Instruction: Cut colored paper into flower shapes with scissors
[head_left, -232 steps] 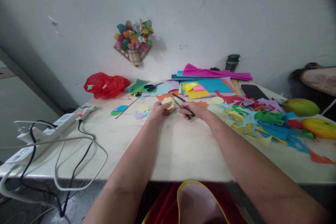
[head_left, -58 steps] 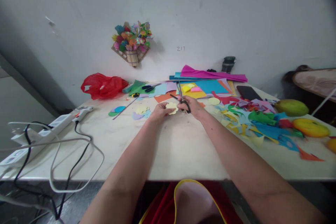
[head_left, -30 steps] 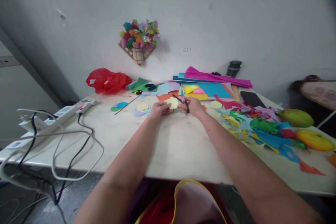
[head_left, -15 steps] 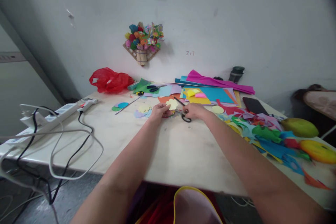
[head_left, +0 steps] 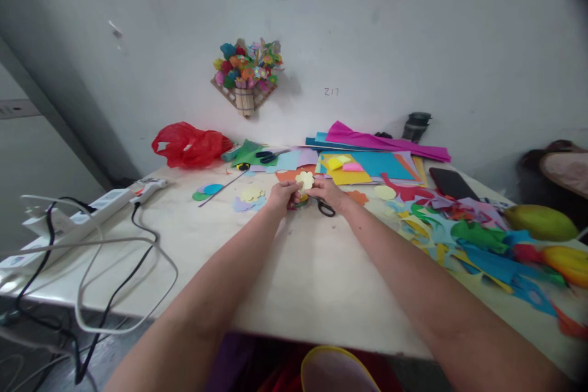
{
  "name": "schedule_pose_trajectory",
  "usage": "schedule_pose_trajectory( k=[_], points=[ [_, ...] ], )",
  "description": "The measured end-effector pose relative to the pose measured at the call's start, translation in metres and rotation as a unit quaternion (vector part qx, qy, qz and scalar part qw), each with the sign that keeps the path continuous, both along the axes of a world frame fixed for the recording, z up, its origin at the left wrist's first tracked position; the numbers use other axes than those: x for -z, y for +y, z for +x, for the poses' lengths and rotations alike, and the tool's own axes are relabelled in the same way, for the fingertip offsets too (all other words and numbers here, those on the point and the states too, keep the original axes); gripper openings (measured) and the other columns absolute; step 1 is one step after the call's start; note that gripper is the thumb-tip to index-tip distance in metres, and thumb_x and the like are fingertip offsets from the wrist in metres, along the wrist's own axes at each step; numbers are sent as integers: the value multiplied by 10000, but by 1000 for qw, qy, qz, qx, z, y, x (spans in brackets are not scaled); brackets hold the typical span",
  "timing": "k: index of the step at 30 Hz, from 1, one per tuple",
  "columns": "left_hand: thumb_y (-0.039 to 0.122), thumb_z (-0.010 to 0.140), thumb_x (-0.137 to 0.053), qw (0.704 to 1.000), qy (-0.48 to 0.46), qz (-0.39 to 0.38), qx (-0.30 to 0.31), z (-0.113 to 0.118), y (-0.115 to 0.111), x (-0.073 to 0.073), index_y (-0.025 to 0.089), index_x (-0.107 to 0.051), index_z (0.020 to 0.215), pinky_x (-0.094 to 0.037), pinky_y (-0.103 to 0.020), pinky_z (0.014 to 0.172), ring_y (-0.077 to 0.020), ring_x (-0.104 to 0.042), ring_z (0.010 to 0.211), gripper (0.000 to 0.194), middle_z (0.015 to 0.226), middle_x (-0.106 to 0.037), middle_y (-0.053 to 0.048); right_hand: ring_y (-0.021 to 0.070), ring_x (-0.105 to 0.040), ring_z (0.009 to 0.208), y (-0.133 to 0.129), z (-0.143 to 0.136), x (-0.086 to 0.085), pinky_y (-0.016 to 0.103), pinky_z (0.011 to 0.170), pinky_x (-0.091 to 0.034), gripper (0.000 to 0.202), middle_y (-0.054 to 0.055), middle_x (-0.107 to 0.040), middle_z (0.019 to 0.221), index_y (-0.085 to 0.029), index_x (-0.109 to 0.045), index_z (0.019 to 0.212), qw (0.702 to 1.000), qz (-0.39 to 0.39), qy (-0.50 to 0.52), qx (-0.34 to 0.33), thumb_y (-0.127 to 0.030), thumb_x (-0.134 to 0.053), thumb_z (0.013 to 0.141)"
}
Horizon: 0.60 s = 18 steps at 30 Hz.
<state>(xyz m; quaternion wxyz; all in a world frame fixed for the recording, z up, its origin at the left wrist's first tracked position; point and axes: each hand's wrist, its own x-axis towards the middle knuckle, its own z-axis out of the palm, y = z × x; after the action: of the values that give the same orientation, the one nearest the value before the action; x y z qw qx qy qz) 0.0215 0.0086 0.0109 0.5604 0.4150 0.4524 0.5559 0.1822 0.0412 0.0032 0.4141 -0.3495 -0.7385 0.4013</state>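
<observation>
A pale yellow flower-shaped paper [head_left: 305,181] is held between my two hands near the middle of the table. My left hand [head_left: 285,195] pinches its left side, and the fingers of my right hand [head_left: 327,192] close on its right edge. Black-handled scissors [head_left: 326,209] lie on the table just under my right hand, their blades mostly hidden. Pale yellow paper pieces [head_left: 252,193] lie to the left of my left hand. An orange paper shape [head_left: 358,198] and a pale yellow circle [head_left: 384,192] sit to the right.
Colored paper sheets [head_left: 381,165] and a second pair of scissors [head_left: 269,157] are at the back. Paper scraps [head_left: 478,236] and a phone [head_left: 452,184] lie right. A red bag [head_left: 188,146], power strip [head_left: 98,211] and cables occupy the left.
My right hand has let go of the scissors and now grips the flower paper's edge. The scissors rest on the table. The view has shifted slightly.
</observation>
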Motion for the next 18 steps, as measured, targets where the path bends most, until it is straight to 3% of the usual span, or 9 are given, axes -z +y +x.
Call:
schedule_pose_trajectory(
  k=[4,8,15,18],
  points=[
    [303,644,-849,1000,2,11,20,1,1,-7,161,-522,595,-210,-185,350,-67,-446,365,360,468,-552,8,107,-351,550,-1,-4,6,268,544,-311,580,-61,-345,516,-218,-392,489,995,-33,35,86,-658,-767,539],
    [322,592,-866,999,19,28,17,1,2,-12,157,-524,543,-276,-194,379,-73,-461,377,382,456,-553,8,90,-288,544,-1,-1,5,255,528,-262,648,-75,-256,521,-224,-322,477,994,-14,19,104,-723,-728,557],
    [347,673,-779,996,77,32,-13,-2,0,-8,153,-557,527,-255,-220,379,-87,-454,382,329,460,-560,-4,105,-324,543,-1,-2,5,261,532,-287,547,-62,-315,514,-223,-362,486,995,28,-42,84,-623,-685,673],
    [343,701,-748,995,88,39,-24,-4,-1,-9,156,-569,558,-282,-222,396,-95,-473,397,296,486,-579,-6,129,-429,568,0,-1,8,264,571,-354,429,-39,-438,540,-209,-437,519,993,64,-67,73,-497,-644,760]
  ],
)
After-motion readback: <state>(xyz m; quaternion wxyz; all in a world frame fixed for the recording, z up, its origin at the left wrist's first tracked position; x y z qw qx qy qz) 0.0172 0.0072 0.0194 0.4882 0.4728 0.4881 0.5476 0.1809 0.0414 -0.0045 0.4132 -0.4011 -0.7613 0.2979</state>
